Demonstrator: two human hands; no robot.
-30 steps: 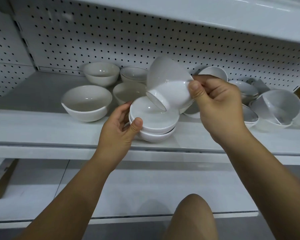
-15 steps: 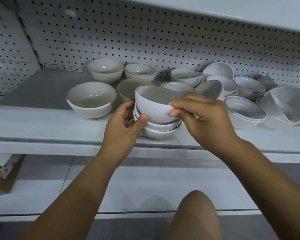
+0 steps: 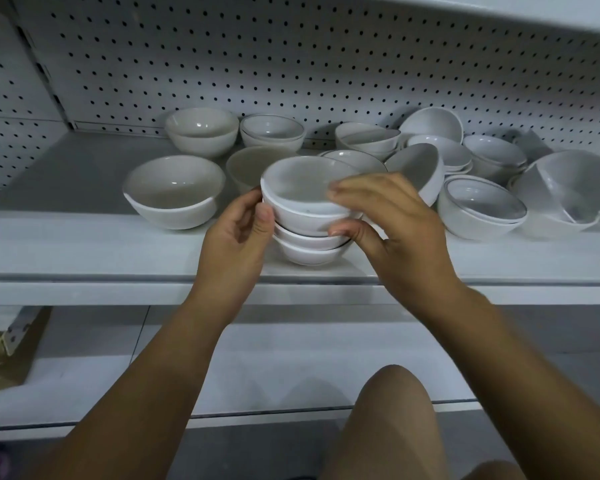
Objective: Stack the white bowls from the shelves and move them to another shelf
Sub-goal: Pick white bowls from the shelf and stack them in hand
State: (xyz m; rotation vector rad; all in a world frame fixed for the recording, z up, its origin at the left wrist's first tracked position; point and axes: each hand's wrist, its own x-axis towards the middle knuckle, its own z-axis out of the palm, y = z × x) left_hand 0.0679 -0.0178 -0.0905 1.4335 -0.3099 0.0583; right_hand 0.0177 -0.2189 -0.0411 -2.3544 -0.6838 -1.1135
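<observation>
While left grip clasps the bowl stack, right grip pinching its empty top bowl, three nested, on shelf.

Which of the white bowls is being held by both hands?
The top bowl of the three-bowl stack at the front edge of the shelf: only it has the left hand and the right hand gripping its sides.

Bare left hand and bare right hand, each on a bare forearm, left and right, reaching the lower edge. Short trimmed nails on both thumbs. Right fingertips blurred. At lower centre, a bare rounded knee; at bottom right, a sliver of the other bare leg.
</observation>
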